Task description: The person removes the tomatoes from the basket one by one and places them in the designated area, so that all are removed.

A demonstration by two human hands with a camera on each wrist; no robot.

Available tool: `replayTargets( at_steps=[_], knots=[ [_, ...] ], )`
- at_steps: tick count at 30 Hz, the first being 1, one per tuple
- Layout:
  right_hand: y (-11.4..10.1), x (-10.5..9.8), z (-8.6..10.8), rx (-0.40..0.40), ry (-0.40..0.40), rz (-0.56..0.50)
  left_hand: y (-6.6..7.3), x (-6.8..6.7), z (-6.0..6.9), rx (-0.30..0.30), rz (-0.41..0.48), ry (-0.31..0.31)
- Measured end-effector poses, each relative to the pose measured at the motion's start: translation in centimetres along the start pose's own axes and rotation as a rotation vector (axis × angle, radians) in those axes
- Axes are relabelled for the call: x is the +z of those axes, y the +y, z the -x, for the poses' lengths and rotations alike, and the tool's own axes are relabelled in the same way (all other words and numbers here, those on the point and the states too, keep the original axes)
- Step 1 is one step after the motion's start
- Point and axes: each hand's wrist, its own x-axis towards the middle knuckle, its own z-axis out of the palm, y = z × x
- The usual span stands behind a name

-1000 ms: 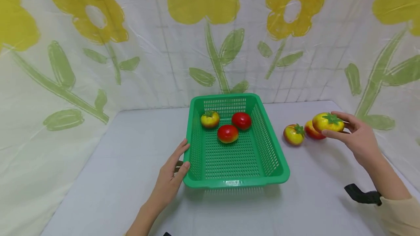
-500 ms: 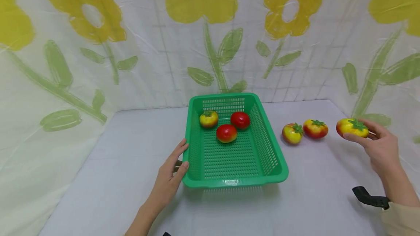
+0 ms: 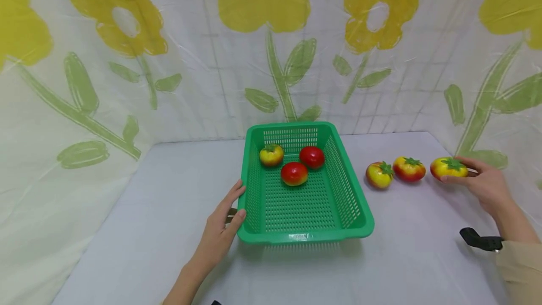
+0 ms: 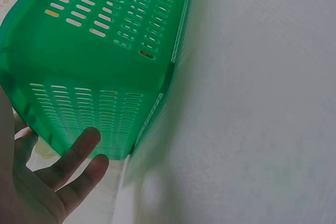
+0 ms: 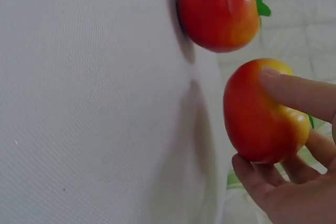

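Observation:
At the far right in the head view, the right hand grips a red-yellow toy tomato with a green leafy top. The right wrist view has thumb and fingers around this tomato, with a shadowed gap between it and the table. Beside it sit two similar tomatoes. The left hand touches the left rim of a green basket, its fingers spread against the outer wall in the left wrist view. Inside the basket lie a yellow-red tomato and two red fruits.
A pale-covered table extends around the basket. Behind and at both sides hangs a white curtain with yellow flowers. A black strap piece juts from the right wrist.
The right hand has carried its tomato rightward, away from over the middle tomato, and slightly down toward the table. The left hand and the basket have stayed in place.

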Motion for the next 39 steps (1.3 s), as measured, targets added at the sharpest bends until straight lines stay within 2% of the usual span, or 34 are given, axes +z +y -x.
replayTargets(
  at_steps=[4, 11, 21, 22, 25, 28, 29, 39],
  knots=[
    [0.7, -0.4, -1.2, -0.058, -0.077, 0.04, 0.0, 0.1, 0.0, 0.014, -0.002, 0.008],
    [0.8, -0.7, -2.7, -0.081, -0.157, 0.098, 0.1, 0.0, 0.0, 0.01, -0.001, 0.002],
    [0.0, -1.3, -3.8, -0.038, -0.203, 0.117, 0.1, -0.2, -0.3, 0.012, 0.004, -0.007],
    [0.0, -1.4, -3.9, -0.034, -0.209, 0.125, 0.7, -0.3, -0.3, 0.009, 0.006, -0.005],
    [-0.1, -1.6, -4.2, -0.033, -0.219, 0.126, 0.8, -0.3, -0.3, 0.01, 0.0, -0.001],
    [-0.2, -1.6, -4.0, -0.022, -0.222, 0.116, 0.9, -0.4, -0.3, 0.007, -0.005, -0.004],
    [-0.3, -1.6, -3.9, -0.02, -0.221, 0.108, 0.3, -0.3, -0.3, 0.01, -0.009, -0.003],
    [0.4, -1.3, -3.5, 0.002, -0.203, 0.063, 0.3, -0.2, -0.1, 0.005, -0.008, -0.007]
  ],
)
